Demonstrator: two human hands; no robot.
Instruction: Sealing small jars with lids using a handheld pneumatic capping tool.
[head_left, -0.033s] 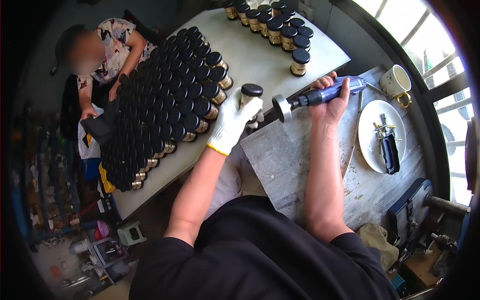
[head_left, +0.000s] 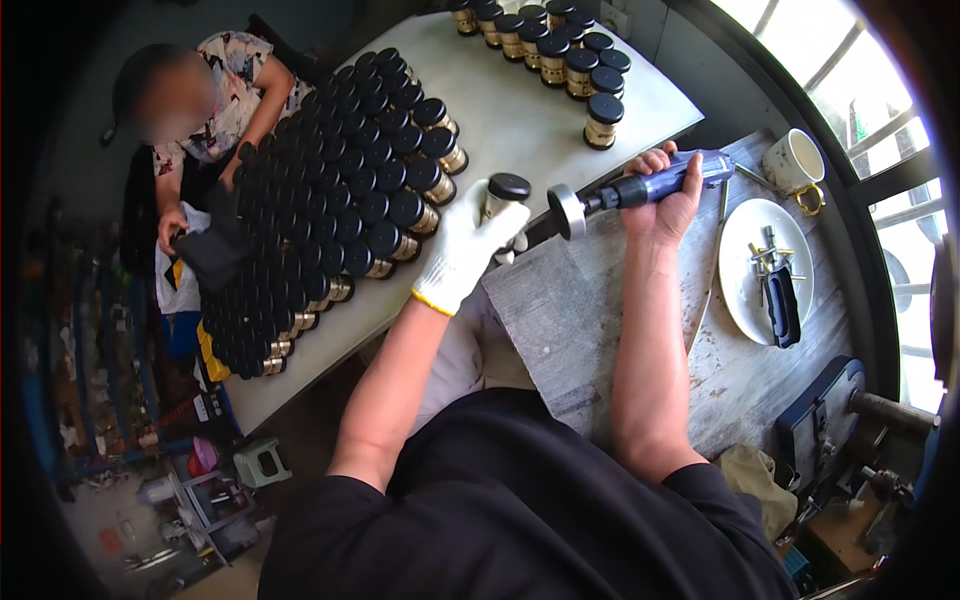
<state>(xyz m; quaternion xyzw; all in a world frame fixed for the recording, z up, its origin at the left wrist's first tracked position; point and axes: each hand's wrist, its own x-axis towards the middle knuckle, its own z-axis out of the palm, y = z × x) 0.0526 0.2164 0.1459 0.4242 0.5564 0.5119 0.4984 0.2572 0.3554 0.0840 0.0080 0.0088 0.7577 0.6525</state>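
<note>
One black-lidded jar [head_left: 508, 188], gripped by gloved left fingers [head_left: 513, 219]; one blue power driver [head_left: 655, 187], jar's right, clasped by right fingers [head_left: 649, 162].

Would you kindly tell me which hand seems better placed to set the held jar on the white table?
Probably the left hand: it holds the jar near the white table, while the right hand grips the blue power tool.
</note>
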